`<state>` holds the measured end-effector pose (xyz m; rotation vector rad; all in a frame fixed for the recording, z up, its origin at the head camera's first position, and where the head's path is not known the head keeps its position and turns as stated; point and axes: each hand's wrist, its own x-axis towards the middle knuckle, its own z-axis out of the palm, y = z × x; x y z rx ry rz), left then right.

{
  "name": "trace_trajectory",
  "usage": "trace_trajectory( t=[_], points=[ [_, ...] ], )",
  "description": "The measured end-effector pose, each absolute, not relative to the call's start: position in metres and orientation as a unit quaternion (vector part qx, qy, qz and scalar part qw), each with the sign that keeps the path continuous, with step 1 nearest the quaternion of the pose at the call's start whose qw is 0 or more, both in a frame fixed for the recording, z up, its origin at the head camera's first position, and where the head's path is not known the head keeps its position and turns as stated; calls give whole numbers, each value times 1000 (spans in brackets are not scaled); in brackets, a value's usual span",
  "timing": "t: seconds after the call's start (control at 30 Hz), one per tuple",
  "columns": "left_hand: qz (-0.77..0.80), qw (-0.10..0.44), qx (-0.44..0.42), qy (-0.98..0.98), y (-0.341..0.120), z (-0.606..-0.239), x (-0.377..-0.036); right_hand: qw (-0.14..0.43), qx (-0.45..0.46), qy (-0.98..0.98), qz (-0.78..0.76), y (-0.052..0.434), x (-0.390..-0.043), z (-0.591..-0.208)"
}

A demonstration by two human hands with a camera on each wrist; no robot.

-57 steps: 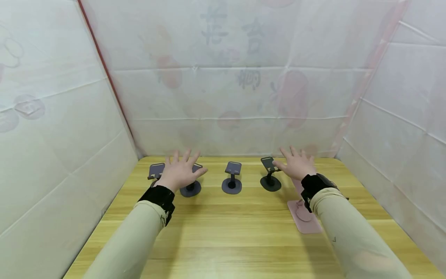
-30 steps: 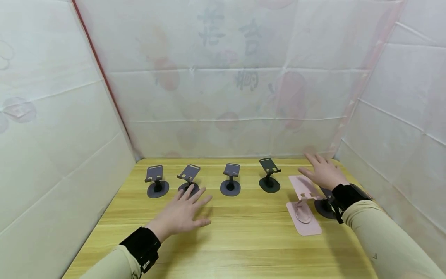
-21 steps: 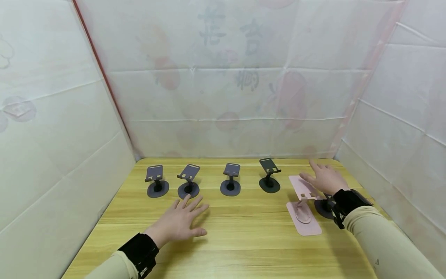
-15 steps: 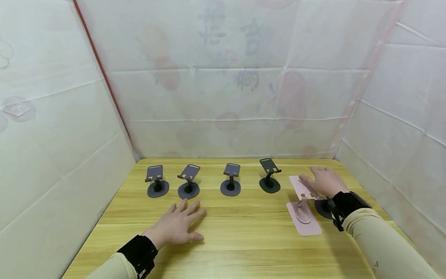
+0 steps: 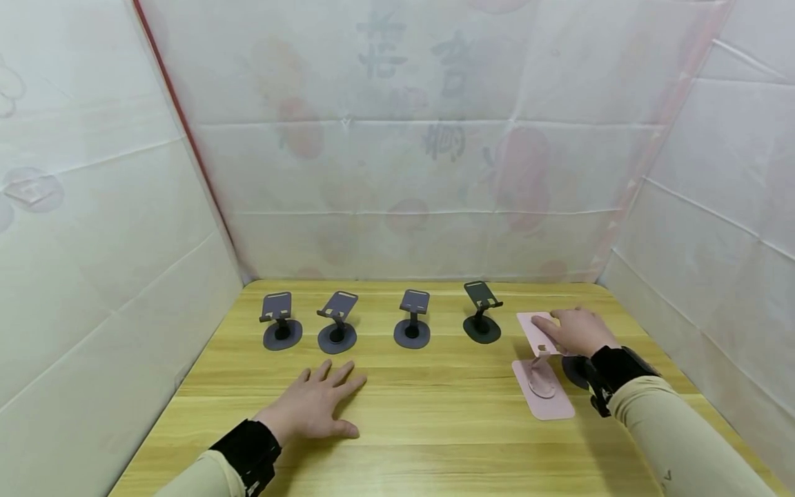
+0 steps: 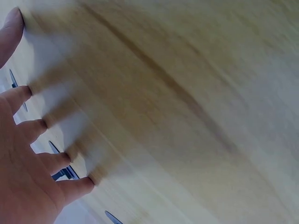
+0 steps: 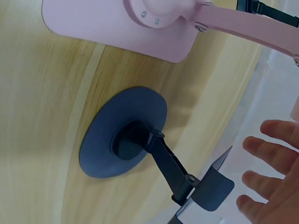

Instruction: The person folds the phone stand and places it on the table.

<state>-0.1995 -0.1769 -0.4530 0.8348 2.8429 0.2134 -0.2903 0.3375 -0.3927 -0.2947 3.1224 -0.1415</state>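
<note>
My right hand (image 5: 584, 333) is over the upper plate of a pink phone stand (image 5: 551, 407) at the right of the table. Its thumb overlaps that plate in the head view. A dark phone stand (image 5: 574, 370) is just right of the pink one, its upper part hidden under the hand. The right wrist view shows the fingers (image 7: 266, 184) loosely bent and apart, beside this dark phone stand's holder (image 7: 214, 189). With fingers spread, my left hand (image 5: 310, 406) lies palm down low at the table's left, holding nothing; shadows reach from its fingertips (image 6: 86, 185).
Along the back stand three grey-purple phone stands (image 5: 282, 335), (image 5: 337, 337), (image 5: 413, 333) and a black phone stand (image 5: 482, 328). The wooden table (image 5: 422, 442) is enclosed by white sheeting (image 5: 373, 166) at the back and both sides.
Both hands were raised over the stands. The left came back and down to the front left; the right moved right and lowered to the pink stand's plate. The stands have not moved.
</note>
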Motion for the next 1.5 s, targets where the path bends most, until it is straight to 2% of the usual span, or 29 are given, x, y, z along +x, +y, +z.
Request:
trace_trajectory(
  t=[0.23,0.5,0.77,1.5],
  points=[
    [75,84,282,953,-177,-453,-200,26,-87,986,-137,340,-293,-400],
    [73,84,280,954,-176,-453,-200,25,-69,970,-232,341,-290,-403],
    [77,88,282,952,-176,-452,-199,87,-20,941,-326,340,-290,-403],
    [76,76,287,952,-177,-454,-201,135,26,892,-430,333,-289,-403]
  ],
)
